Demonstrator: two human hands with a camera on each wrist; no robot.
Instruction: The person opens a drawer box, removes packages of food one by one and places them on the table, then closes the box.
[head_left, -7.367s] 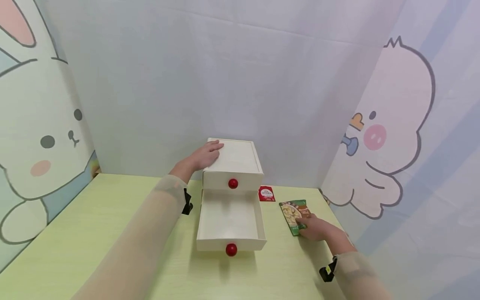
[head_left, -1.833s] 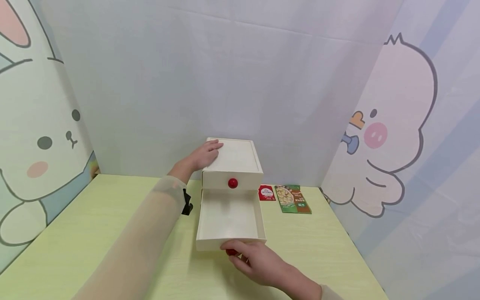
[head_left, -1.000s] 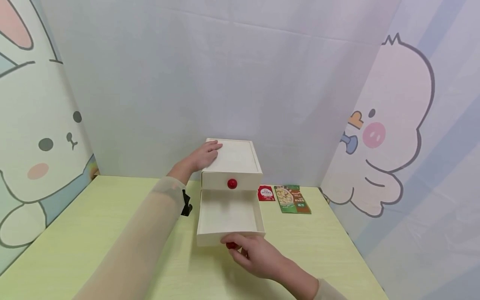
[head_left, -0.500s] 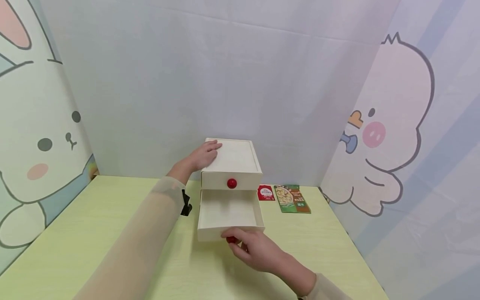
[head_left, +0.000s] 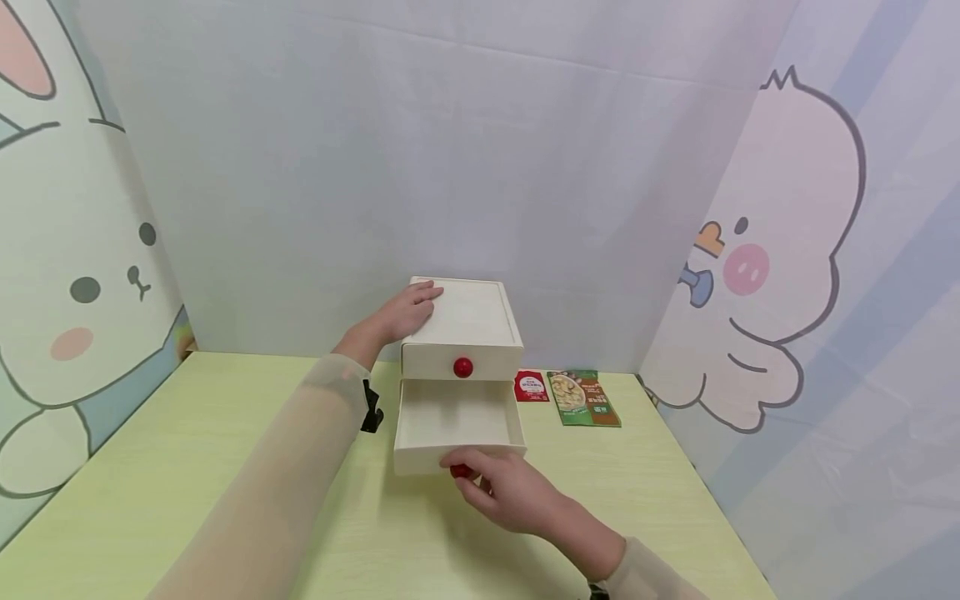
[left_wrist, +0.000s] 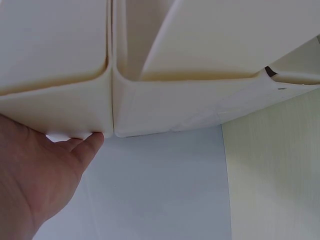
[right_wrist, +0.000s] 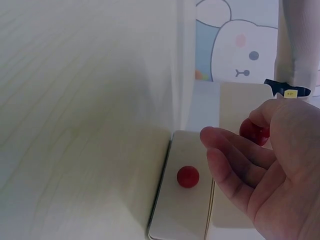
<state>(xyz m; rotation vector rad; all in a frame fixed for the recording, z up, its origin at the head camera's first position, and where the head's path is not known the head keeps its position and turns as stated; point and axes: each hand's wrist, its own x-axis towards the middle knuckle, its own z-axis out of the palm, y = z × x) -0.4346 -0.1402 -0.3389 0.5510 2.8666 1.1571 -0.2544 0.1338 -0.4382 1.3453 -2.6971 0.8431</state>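
A white drawer cabinet (head_left: 468, 312) stands on the table near the back curtain. My left hand (head_left: 405, 315) rests on its top at the left edge, fingers extended; the left wrist view shows this hand (left_wrist: 40, 175) beside the cabinet's corner. The drawer (head_left: 453, 417) under the top one is pulled out. With my right hand (head_left: 510, 492) I pinch its red knob (head_left: 461, 471), partly covered by my fingers. In the right wrist view, my right hand (right_wrist: 280, 175) grips that knob (right_wrist: 254, 132), while another red knob (right_wrist: 188, 176) shows on a lower front.
A green and brown food packet (head_left: 585, 398) and a red packet (head_left: 531, 386) lie on the pale yellow-green table (head_left: 645, 483), right of the cabinet. The top drawer, with a red knob (head_left: 463, 367), is closed. Curtains with cartoon animals surround the table.
My right hand, on the green packet earlier, has let go of it, leaving it farther back. It has since gripped the knob and moved the drawer partly inward. The left hand stayed put.
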